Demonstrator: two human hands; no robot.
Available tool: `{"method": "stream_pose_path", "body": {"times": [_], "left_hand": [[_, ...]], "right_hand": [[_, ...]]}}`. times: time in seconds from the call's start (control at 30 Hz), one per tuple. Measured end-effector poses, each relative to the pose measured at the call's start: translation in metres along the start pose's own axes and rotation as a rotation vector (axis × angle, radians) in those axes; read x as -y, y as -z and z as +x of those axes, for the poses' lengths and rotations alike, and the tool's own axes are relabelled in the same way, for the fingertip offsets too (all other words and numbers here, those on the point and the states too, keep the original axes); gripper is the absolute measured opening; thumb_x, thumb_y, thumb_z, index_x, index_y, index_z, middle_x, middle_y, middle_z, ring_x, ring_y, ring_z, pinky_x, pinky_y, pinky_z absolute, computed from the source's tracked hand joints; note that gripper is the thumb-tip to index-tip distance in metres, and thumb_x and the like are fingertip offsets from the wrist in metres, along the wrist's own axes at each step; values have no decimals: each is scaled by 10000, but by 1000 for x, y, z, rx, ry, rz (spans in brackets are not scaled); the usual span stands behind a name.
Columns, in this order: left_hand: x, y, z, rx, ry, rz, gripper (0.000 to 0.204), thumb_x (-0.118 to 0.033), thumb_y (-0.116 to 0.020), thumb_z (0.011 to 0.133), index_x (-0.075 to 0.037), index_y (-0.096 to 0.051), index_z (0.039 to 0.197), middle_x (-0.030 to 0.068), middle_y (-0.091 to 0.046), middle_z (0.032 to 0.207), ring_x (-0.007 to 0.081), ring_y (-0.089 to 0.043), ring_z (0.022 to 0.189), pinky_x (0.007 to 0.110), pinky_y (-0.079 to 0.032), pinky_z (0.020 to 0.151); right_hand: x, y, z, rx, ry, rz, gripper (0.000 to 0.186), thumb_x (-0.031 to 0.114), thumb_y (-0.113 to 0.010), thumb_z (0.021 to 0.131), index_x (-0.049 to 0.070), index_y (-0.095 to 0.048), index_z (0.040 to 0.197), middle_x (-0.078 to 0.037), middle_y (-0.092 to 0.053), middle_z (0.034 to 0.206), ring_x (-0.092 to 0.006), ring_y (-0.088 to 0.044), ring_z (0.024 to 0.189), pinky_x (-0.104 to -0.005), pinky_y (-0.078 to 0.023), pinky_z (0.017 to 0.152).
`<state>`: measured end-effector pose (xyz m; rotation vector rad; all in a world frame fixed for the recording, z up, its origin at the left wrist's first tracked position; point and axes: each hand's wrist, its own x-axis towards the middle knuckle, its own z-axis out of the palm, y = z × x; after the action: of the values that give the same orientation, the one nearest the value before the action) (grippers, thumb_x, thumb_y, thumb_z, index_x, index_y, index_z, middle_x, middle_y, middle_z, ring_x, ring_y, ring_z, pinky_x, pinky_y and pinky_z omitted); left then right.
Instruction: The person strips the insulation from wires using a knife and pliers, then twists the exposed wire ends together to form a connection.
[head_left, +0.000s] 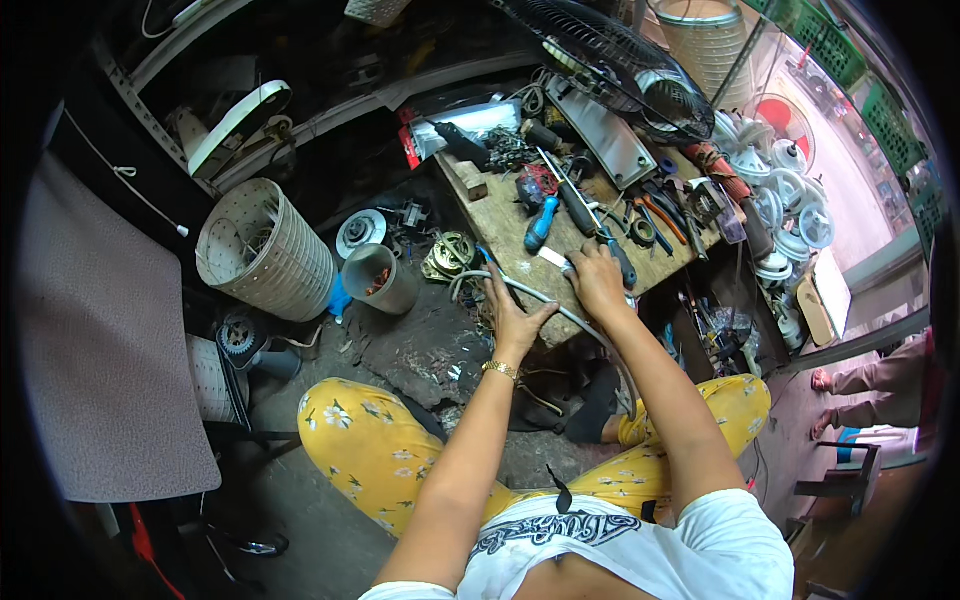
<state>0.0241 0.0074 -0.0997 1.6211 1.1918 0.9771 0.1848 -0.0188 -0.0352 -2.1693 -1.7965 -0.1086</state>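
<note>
My left hand (513, 322) is closed on a grey cable (536, 293) at the near left edge of a wooden work table (495, 222). The cable curves past my fingers, crosses under my right forearm and hangs down between my knees. Thin blue wire ends (485, 254) show by my left fingertips. My right hand (600, 283) rests on the table with its fingers bent together, a small flat white piece (552, 257) sticking out at the fingertips. Close beyond it lie a blue-handled screwdriver (541, 224) and a dark-handled tool (618, 258).
Pliers (665, 218), a tape roll (642, 231) and other tools crowd the table's right side. A black fan grille (610, 60) stands behind. On the floor left are a grey cup (381, 282), a copper-wound coil (449, 256) and a woven basket (265, 255). White fan parts (785, 210) hang right.
</note>
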Motion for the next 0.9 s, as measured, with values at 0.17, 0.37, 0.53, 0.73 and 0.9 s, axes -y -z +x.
{"method": "stream_pose_path", "body": {"times": [0.17,0.37,0.53,0.73,0.9], "left_hand": [[8,-2,6,10,-87,-69,1337,-238,-896,596,-23,73,1491,311,-108,1508,400,-151,1412,412,-155,1158],[7,-4,12,23,-67,-209,1324,-195,-892,587,-8,66,1482,315,-162,1498,401,-216,1395,408,-211,1144],[20,-10,14,4,-23,-303,1319,-161,-884,567,-29,53,1486,296,-224,1471,397,-269,1369,415,-243,1132],[22,-14,15,-13,-39,-312,1332,-167,-897,544,-39,37,1486,266,-208,1480,385,-264,1369,416,-247,1131],[16,-11,14,-10,-5,-296,1338,-163,-900,540,-50,37,1488,264,-194,1484,383,-257,1371,417,-246,1133]], "right_hand": [[-9,-9,0,-17,85,101,217,154,-627,820,83,-599,1023,-169,-622,964,-353,-595,926,-475,-469,728],[35,18,6,115,190,-105,263,135,-513,841,140,-565,1099,-137,-653,702,-333,-656,652,-451,-489,527],[64,24,3,196,255,-245,223,165,-554,800,165,-664,994,-110,-655,660,-276,-678,635,-399,-516,519],[69,19,2,150,251,-238,189,149,-536,802,168,-646,953,-120,-652,676,-295,-663,613,-418,-498,497],[72,18,0,133,271,-286,171,141,-565,794,155,-645,944,-102,-653,644,-269,-679,615,-384,-518,493]]}}
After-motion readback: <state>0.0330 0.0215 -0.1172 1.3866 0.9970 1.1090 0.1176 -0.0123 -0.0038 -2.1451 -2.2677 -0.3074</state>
